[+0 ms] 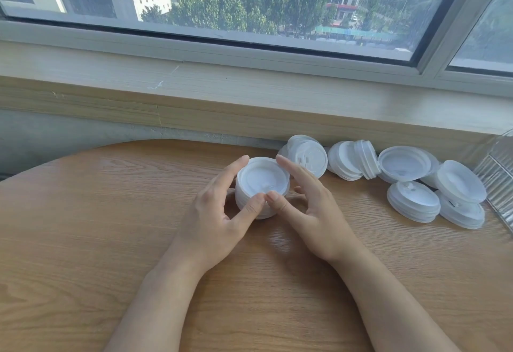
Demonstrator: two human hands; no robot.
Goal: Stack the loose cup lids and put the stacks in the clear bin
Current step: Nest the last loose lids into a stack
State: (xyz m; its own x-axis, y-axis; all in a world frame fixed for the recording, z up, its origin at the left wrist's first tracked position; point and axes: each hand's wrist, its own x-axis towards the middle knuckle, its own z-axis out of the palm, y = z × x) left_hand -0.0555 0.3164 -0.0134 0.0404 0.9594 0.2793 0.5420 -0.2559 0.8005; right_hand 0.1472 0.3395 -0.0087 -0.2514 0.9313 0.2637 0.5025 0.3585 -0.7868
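A short stack of white cup lids [262,179] stands on the wooden table [83,240], hollow side up. My left hand [219,213] cups its left side and my right hand [305,210] its right side, thumbs meeting on the near rim, forefingers on the far rim. Loose white lids [306,158] and small leaning stacks [352,163] lie along the wall to the right, with more lids [413,204] further right. The clear bin [499,179] shows only as a ribbed corner at the right edge.
A pale wooden window sill [249,93] runs behind the table, with a large window above it. The table's rounded far edge meets a grey wall [55,132] at the left.
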